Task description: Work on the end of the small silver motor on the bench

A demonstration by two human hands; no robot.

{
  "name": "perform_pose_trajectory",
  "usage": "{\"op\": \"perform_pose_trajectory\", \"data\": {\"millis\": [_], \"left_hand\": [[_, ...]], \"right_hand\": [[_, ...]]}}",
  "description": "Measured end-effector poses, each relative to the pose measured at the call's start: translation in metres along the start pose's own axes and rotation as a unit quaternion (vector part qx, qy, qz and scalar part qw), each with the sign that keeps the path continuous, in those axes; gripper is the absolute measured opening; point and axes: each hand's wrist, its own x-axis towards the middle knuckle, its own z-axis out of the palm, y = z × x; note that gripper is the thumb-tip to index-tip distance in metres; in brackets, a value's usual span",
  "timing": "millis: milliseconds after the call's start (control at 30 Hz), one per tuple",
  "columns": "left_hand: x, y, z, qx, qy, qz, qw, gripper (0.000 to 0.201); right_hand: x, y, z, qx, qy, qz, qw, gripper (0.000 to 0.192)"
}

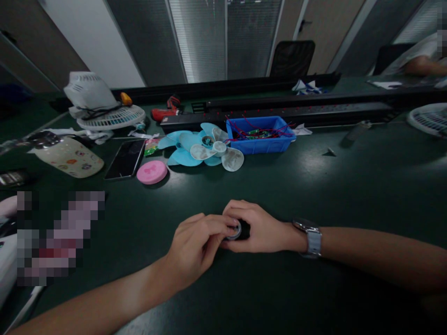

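Over the near middle of the dark green table, my two hands meet at a small round object (234,231) with a pale, shiny rim. My right hand (256,225), with a watch on its wrist, curls its fingers and thumb around this object from the right. From the left, my left hand (200,239) is closed, its fingertips pinched together at the rim. Most of the object is hidden by my fingers, and its kind cannot be made out. A dark patch beside the rim may be part of it or shadow.
Beyond my hands lie blue and grey fan blades (199,149) and a blue bin (261,139) of wired circuit boards. Leftward are a pink round case (152,172), a phone (125,159), a patterned bottle (71,157) and a white fan (104,111). Another person (419,60) sits far right.
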Motion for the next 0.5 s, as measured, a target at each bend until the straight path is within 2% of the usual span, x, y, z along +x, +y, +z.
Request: {"op": "perform_pose_trajectory", "data": {"millis": [500], "left_hand": [[-0.0043,-0.0008,-0.0024,0.015,-0.031,-0.008,0.999,0.020]], "right_hand": [[0.0001,-0.0013,0.0009,0.001,0.002,0.009,1.000,0.026]]}}
